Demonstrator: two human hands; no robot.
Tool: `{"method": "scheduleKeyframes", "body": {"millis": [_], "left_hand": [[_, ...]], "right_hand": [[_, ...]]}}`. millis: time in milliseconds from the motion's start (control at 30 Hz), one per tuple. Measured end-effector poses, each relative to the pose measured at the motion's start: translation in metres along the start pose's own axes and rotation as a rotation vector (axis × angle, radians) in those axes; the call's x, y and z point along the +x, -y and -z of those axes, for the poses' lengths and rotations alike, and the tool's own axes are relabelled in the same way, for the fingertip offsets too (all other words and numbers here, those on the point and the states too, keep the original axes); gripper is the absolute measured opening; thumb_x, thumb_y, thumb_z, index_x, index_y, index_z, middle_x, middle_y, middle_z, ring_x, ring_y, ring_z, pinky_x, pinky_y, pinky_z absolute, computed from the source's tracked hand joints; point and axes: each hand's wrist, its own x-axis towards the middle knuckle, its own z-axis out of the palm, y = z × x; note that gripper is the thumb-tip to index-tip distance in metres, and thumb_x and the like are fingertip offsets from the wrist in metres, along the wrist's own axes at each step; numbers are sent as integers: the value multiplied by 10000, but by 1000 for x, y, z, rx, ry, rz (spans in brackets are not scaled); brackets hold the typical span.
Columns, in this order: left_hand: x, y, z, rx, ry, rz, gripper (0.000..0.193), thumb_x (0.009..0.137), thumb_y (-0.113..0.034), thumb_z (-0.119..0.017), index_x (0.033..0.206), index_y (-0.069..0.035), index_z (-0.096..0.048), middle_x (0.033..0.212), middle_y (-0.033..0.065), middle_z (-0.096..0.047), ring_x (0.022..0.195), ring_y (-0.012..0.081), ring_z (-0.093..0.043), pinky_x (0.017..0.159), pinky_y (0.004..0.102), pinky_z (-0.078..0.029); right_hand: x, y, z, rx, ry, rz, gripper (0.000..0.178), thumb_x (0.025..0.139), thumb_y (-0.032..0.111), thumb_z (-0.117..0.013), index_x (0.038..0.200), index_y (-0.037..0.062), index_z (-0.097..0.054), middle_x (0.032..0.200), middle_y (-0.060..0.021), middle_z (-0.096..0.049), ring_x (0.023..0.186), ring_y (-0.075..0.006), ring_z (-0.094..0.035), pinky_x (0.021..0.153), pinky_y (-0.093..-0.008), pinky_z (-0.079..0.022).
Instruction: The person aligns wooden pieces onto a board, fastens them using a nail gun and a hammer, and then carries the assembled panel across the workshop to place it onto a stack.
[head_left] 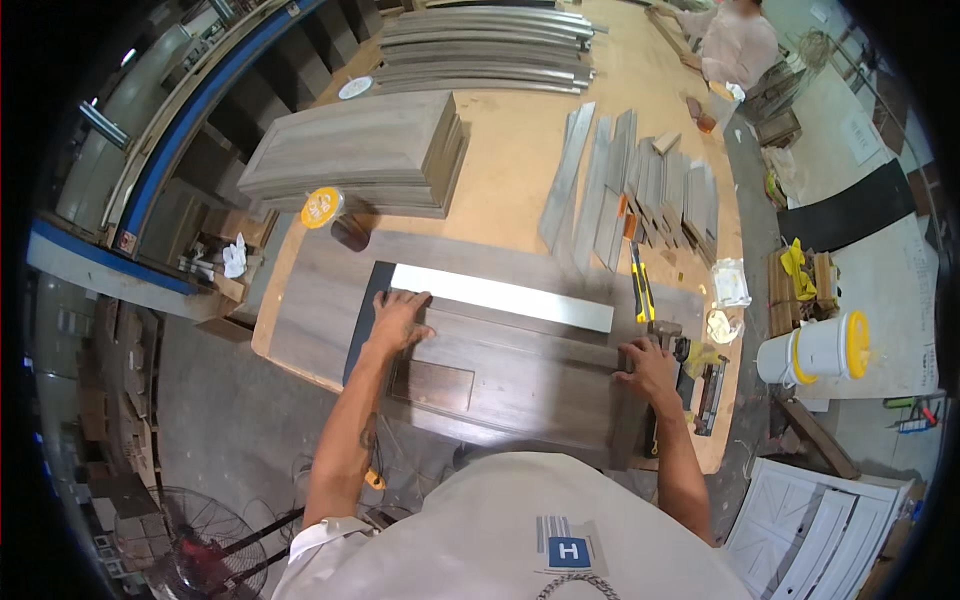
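Note:
A grey-brown wood-grain panel (pixel 520 375) with a framed, recessed middle lies on the workbench before me. Along its far side sits a large try square, its silver blade (pixel 500 297) running left to right and its black stock (pixel 362 335) down the left end. My left hand (pixel 400 320) rests with spread fingers at the square's corner, touching the blade's left end. At the panel's right end, my right hand (pixel 650 370) lies with fingers apart on the wood. A small brown rectangular patch (pixel 433 386) shows on the panel's near left part.
A yellow-black utility knife (pixel 642 285) and loose grey strips (pixel 590 190) lie beyond my right hand. Nearby is a nail gun (pixel 711 395). Stacked panels (pixel 350 150) and a yellow-lidded jar (pixel 322 207) stand far left. Another person (pixel 735 45) is at the far right; white buckets (pixel 825 348) stand right.

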Motion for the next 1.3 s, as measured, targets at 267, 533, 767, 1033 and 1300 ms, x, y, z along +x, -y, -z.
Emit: {"method": "scheduleKeyframes", "body": {"millis": [267, 533, 767, 1033, 1300], "left_hand": [[14, -10, -14, -239, 74, -239, 400, 667, -93, -776, 1027, -24, -616, 1007, 134, -609, 995, 353, -566, 861, 438, -461], [31, -83, -48, -306, 84, -404, 395, 724, -71, -682, 1106, -17, -594, 1024, 169, -612, 993, 374, -566, 852, 457, -472], [55, -146, -48, -548, 307, -363, 438, 809, -65, -573, 1239, 12, -536, 959, 269, -633, 946, 452, -574, 847, 496, -455], [27, -105, -35, -1034, -74, 89, 443, 974, -310, -543, 1257, 31, -549, 1009, 113, -691, 918, 160, -629, 785, 308, -493], [1, -170, -42, -333, -105, -311, 517, 772, -170, -700, 1244, -19, -552, 1237, 200, -576, 1171, 364, -517, 1016, 466, -372]], "right_hand": [[22, 9, -14, -10, 124, 197, 400, 652, 125, -738, 1016, 26, -606, 1041, -166, -569, 1000, -364, -562, 856, -468, -464], [36, 139, -24, -55, 449, 281, 191, 703, 134, -676, 821, -7, -625, 888, -207, -624, 840, -376, -613, 728, -468, -510], [-10, 228, -122, 89, 62, 635, 669, 741, 346, -723, 1273, -5, -518, 1353, -244, -442, 1346, -389, -321, 1036, -595, -273], [-54, 66, 27, 290, -73, 189, 526, 731, 213, -732, 1188, 32, -545, 1117, -202, -561, 1068, -393, -512, 927, -464, -431], [11, -53, 62, 306, -435, -247, 504, 743, 269, -759, 1142, 27, -570, 1069, -185, -611, 1032, -378, -536, 906, -439, -432]]}}
